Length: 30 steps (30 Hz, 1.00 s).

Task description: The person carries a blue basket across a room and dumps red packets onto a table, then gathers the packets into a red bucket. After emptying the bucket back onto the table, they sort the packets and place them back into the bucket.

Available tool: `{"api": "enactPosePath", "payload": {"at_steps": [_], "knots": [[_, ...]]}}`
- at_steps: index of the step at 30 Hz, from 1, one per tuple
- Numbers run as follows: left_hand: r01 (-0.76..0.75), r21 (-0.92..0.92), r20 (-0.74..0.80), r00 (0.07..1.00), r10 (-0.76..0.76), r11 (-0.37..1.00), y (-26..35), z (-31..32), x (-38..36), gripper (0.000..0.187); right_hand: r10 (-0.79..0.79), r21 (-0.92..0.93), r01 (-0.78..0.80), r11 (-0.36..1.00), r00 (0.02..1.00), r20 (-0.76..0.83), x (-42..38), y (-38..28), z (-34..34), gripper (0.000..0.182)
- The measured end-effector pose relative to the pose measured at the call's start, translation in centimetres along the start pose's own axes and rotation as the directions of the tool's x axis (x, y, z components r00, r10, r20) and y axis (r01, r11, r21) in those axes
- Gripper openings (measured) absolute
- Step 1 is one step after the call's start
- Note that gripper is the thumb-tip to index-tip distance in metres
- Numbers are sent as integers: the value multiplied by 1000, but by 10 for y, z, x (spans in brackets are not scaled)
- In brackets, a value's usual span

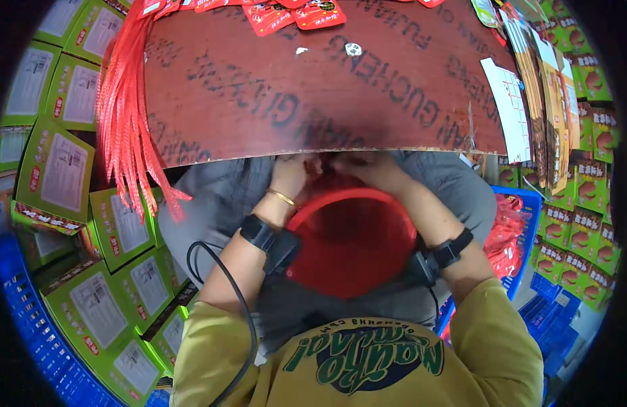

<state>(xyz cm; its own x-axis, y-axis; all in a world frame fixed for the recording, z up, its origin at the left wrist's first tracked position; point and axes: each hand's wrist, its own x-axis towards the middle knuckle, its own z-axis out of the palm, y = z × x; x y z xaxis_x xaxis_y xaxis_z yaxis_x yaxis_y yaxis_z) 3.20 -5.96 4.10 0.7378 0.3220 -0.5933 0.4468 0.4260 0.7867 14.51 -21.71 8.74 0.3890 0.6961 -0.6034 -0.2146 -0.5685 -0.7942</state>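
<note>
A round red basin rests between my thighs, below the front edge of the reddish-brown table. My left hand is at the basin's far left rim, partly under the table edge. My right hand reaches in from the other side, at the far rim. Between the two hands is something dark red, too blurred to make out. The fingers of both hands are smeared and partly hidden. A bracelet and dark straps with small devices are on my arms.
Red mesh strips hang over the table's left edge. Red packets lie at its far edge, a white card and stacked cardboard at the right. Green boxes crowd the left; a blue basket with red bags stands at right.
</note>
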Motion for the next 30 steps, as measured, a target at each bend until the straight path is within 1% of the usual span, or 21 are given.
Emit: {"api": "enactPosePath", "payload": {"at_steps": [2,3,4,6,7,9,10,12,13,15,16,18,19,21,22,24,25,27,28,29,30], "knots": [[-64,199,122,992,40,978,-1,9,0,26,-52,-39,54,998,997,48,9,-4,-1,45],[-104,-63,49,993,108,993,-3,18,-5,24,-103,-77,111,991,990,100,12,-4,-2,45],[-106,-65,48,993,110,992,-2,23,-5,24,-103,-80,111,991,990,100,15,0,-2,45],[-200,-319,94,966,241,926,2,27,-5,17,-161,-236,176,956,984,80,26,15,-1,45],[-200,-320,93,966,241,926,-2,23,0,17,-161,-237,176,955,984,81,27,22,-2,45],[-74,-190,82,992,91,979,-8,13,8,15,-193,100,191,976,981,9,23,28,-2,43],[-71,-191,81,993,88,979,-8,15,6,15,-190,101,188,977,982,10,20,26,-2,43],[-77,-395,-19,997,76,915,-5,22,1,11,-215,-131,193,972,960,-181,13,16,-5,46],[-76,-394,-17,997,75,916,-9,19,2,11,-214,-129,193,973,960,-182,10,14,-3,46],[12,-433,171,983,69,901,-14,13,5,9,-320,-108,301,947,893,-318,6,10,1,44],[11,-432,172,983,71,902,-13,15,5,9,-322,-109,303,947,891,-319,6,8,4,44],[-24,-423,276,949,154,906,-11,18,4,9,-238,67,273,960,916,-322,8,5,9,42],[-25,-423,275,949,155,906,-8,19,2,9,-239,67,274,959,916,-322,8,5,10,42],[-137,-150,98,983,153,979,-2,20,-4,10,-178,228,207,951,974,-141,9,4,10,38],[-136,-149,98,983,152,979,2,20,-6,10,-178,229,207,951,974,-141,11,2,7,38],[57,-151,144,989,-35,987,11,19,-7,10,-126,97,111,989,978,164,18,-1,-1,35],[57,-150,143,989,-35,987,1,13,0,10,-127,98,112,989,978,164,18,3,0,35],[-309,48,123,945,302,950,-17,3,11,9,-159,42,167,985,974,-161,19,19,2,32],[-308,47,124,946,300,950,-17,2,11,9,-157,42,166,985,974,-161,20,25,1,32],[-140,-246,120,978,174,959,-18,1,10,12,-136,258,200,945,959,-248,21,31,0,28],[37,-513,155,987,50,858,-8,4,5,20,-96,456,247,855,940,-328,22,35,-2,25]]}}
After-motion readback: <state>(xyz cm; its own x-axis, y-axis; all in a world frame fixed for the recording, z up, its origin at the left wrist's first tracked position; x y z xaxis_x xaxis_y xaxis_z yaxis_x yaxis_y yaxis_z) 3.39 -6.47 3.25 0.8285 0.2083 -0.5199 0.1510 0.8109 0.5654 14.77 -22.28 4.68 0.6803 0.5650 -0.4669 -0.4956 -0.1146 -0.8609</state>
